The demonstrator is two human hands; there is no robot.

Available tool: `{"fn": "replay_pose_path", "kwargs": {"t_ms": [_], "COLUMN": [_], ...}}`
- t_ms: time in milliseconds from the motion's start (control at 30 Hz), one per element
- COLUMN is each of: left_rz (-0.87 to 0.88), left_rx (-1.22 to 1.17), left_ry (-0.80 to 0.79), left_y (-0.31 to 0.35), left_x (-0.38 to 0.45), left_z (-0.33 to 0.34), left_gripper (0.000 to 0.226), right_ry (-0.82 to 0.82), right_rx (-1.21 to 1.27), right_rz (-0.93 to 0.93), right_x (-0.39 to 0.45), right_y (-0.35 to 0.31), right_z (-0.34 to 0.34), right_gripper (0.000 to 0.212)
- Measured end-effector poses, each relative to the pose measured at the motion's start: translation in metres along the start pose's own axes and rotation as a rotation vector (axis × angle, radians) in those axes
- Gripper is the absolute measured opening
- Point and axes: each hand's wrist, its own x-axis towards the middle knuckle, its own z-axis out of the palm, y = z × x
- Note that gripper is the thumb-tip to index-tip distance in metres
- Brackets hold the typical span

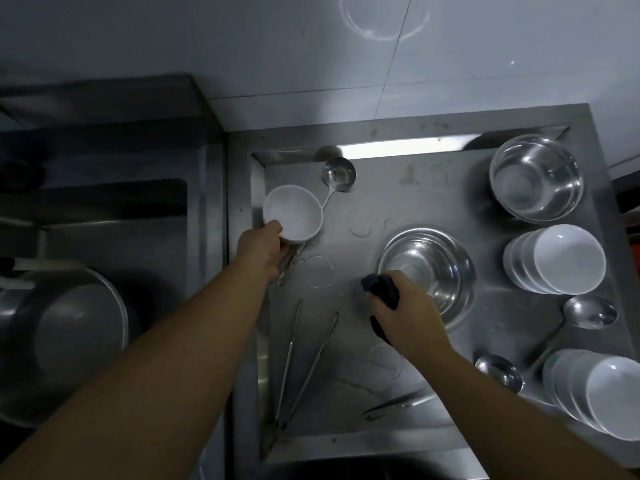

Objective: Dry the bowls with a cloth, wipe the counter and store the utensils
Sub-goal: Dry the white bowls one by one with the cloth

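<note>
My left hand (262, 249) grips a small white bowl (294, 213) by its near rim, over the left part of the steel counter (408, 202). A dark cloth (382, 292) is bunched in my right hand (410, 313), just in front of a stack of steel bowls (429, 268) at the counter's middle. A ladle (337, 173) lies behind the white bowl, its handle running under it. Long tongs (304, 362) lie near the front edge, with a second pair of tongs (394, 405) to their right.
At the right stand a large steel bowl (536, 178), two tilted stacks of white bowls (557, 259) (599, 389) and two more ladles (588, 311) (498, 372). A sink (104, 209) with a big steel pot (65, 327) lies to the left. The wall is tiled.
</note>
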Motion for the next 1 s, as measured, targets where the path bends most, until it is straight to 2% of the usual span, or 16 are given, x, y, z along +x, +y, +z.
{"fn": "replay_pose_path", "kwargs": {"t_ms": [133,267,333,467,567,633,733,833,1000], "left_rz": [0.008,0.022,0.037,0.050,0.079,0.119,0.225,0.288,0.266], "left_rx": [-0.055,-0.141,-0.134,-0.201,-0.270,-0.274,-0.221,-0.172,-0.182], "left_ry": [-0.057,-0.126,-0.174,-0.277,-0.391,-0.475,-0.578,-0.666,-0.769], "left_y": [-0.012,-0.032,-0.044,-0.064,-0.075,-0.081,-0.084,-0.087,-0.087], "left_x": [-0.044,-0.106,-0.144,-0.230,-0.290,-0.324,-0.364,-0.384,-0.400], "left_z": [-0.014,-0.027,-0.032,-0.033,-0.028,-0.024,-0.019,-0.019,-0.030], "left_gripper": [0.018,0.006,0.013,0.029,0.035,0.040,0.040,0.056,0.061], "right_ry": [-0.023,-0.064,-0.060,-0.034,-0.030,-0.041,-0.014,0.031,0.068], "right_rx": [0.400,0.561,0.512,0.228,0.014,-0.057,-0.031,0.043,0.135], "right_rz": [0.139,0.092,-0.041,-0.445,-0.648,-0.702,-0.718,-0.712,-0.703], "right_x": [-0.009,-0.026,-0.037,-0.072,-0.101,-0.116,-0.136,-0.152,-0.174], "right_y": [-0.020,-0.047,-0.058,-0.077,-0.082,-0.081,-0.075,-0.076,-0.083], "right_z": [-0.018,-0.047,-0.065,-0.102,-0.126,-0.138,-0.155,-0.168,-0.181], "right_gripper": [0.011,0.010,0.014,0.019,0.031,0.036,0.037,0.037,0.022]}}
